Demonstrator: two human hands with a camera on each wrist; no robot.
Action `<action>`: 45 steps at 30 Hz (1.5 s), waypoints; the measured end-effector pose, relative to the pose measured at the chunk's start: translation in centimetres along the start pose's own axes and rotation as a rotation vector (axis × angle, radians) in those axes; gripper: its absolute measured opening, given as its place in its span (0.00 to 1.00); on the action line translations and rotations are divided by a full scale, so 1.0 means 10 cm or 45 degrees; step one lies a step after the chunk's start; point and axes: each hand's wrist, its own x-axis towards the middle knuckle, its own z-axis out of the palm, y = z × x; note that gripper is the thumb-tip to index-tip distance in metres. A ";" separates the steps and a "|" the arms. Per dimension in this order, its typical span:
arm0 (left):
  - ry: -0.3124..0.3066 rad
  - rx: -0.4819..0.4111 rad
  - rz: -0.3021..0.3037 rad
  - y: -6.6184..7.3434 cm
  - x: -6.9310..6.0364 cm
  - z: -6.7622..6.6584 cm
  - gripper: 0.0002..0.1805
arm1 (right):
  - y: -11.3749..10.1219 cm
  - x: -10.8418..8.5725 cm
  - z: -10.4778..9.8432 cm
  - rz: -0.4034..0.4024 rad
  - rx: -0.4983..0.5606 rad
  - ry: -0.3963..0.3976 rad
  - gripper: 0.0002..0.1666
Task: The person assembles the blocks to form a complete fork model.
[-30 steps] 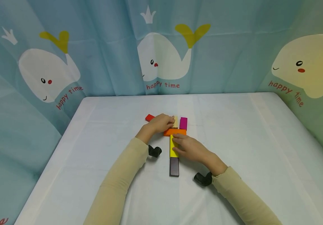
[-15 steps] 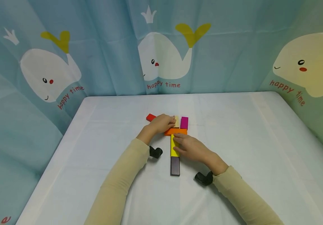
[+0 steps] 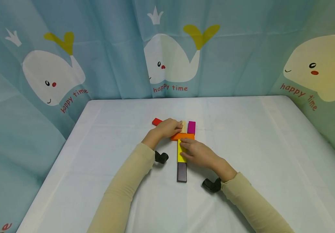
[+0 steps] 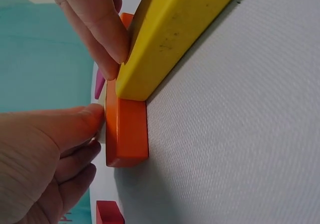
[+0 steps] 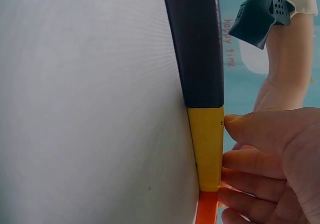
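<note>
Near the middle of the table in the head view, my left hand (image 3: 168,127) has its fingers and thumb at a cream wooden block (image 3: 184,127), partly covering it. The left wrist view shows those fingers curled, with the thumb tip against that block behind the orange block (image 4: 132,131). My right hand (image 3: 201,154) rests its fairly straight fingertips on the yellow block (image 5: 207,146). A dark grey block (image 3: 181,172) lies end to end with the yellow one, whose far end meets the orange block lying crosswise. A magenta block (image 3: 191,127) stands beyond the orange one, right of the cream block.
A red block (image 3: 156,121) lies left of the others, partly hidden behind my left hand. The white-covered table (image 3: 243,139) stretches around the blocks. A blue curtain (image 3: 106,64) with whale prints hangs behind it. Black wrist mounts (image 3: 212,185) are worn on both wrists.
</note>
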 end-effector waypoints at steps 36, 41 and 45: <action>0.079 0.182 0.004 0.09 -0.01 0.04 0.18 | -0.03 0.02 -0.01 0.005 -0.050 0.009 0.26; 0.094 0.174 0.009 0.08 -0.01 0.05 0.19 | -0.02 0.02 0.00 0.007 -0.050 0.002 0.26; 0.103 0.165 0.009 0.07 -0.02 0.07 0.19 | -0.02 0.02 0.00 0.022 -0.034 0.000 0.27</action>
